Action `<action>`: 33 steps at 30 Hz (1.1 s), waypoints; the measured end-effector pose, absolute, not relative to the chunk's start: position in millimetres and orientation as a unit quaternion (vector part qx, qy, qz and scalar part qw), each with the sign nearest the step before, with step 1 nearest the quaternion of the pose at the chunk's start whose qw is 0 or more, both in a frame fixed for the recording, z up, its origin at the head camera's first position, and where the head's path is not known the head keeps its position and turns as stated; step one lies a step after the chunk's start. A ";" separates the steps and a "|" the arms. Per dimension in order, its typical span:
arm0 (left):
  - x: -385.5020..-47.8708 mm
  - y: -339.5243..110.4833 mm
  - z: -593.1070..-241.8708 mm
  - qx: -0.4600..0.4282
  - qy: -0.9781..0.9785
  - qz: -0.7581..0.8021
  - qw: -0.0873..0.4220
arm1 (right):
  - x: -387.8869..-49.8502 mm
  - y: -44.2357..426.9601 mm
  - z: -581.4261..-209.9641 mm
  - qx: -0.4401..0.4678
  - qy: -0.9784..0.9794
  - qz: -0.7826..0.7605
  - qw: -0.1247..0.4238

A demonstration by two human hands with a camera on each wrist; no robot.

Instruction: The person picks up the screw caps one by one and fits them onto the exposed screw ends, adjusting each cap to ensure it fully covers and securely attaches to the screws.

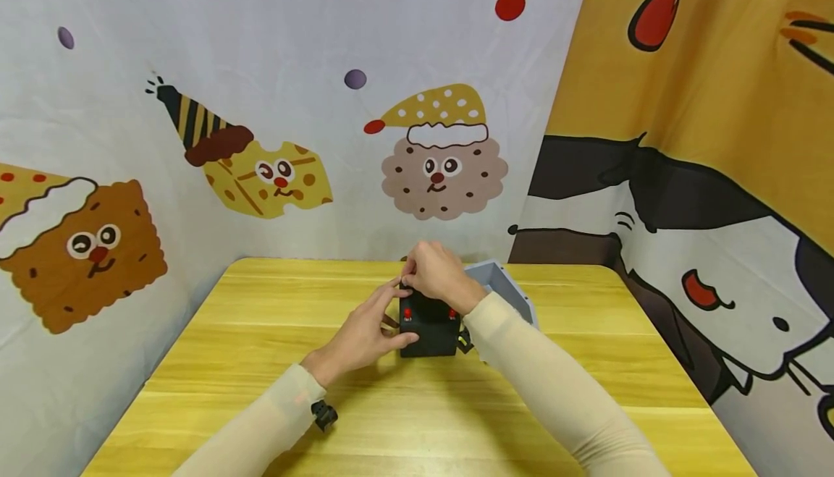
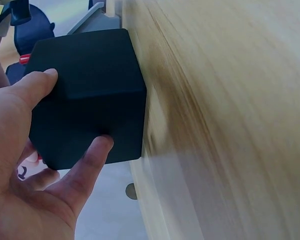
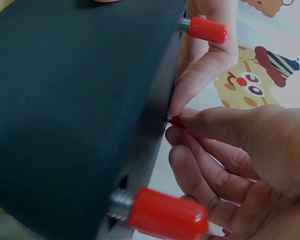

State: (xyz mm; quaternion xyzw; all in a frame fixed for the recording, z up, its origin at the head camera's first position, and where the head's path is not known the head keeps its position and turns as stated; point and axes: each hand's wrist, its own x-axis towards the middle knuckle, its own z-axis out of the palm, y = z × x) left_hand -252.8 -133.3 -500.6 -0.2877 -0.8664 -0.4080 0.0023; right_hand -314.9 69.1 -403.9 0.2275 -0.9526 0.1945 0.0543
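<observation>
A black box (image 1: pixel 428 339) stands on the wooden table, with red-capped threaded posts on its top. My left hand (image 1: pixel 358 332) holds the box from its left side, the thumb and fingers spread over different faces. At the far left corner my right hand (image 1: pixel 438 272) pinches a small red cap (image 3: pixel 175 120) on a thread between thumb and index finger. A left fingertip touches close to that cap in the right wrist view. Two more red caps, one upper (image 3: pixel 207 30) and one nearer (image 3: pixel 167 214), sit on their threads.
Behind my right forearm a grey bin (image 1: pixel 521 300) stands on the table, partly hidden. Its contents cannot be made out. The wooden table (image 1: pixel 260 303) ends at a printed cloth backdrop. A small black device (image 1: pixel 323 415) is strapped at my left wrist.
</observation>
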 end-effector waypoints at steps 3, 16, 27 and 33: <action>-251.9 -133.3 -500.4 -0.289 -0.867 -0.406 -0.002 | -313.0 71.4 -404.4 0.224 -0.954 0.195 0.048; -250.9 -134.0 -500.5 -0.285 -0.868 -0.406 -0.003 | -311.7 77.9 -401.7 0.246 -0.948 0.198 0.028; -250.5 -132.4 -496.1 -0.290 -0.867 -0.405 -0.004 | -303.4 85.7 -400.3 0.252 -0.943 0.212 0.051; -249.7 -133.3 -497.0 -0.288 -0.868 -0.404 -0.001 | -295.4 89.9 -400.6 0.266 -0.934 0.229 0.069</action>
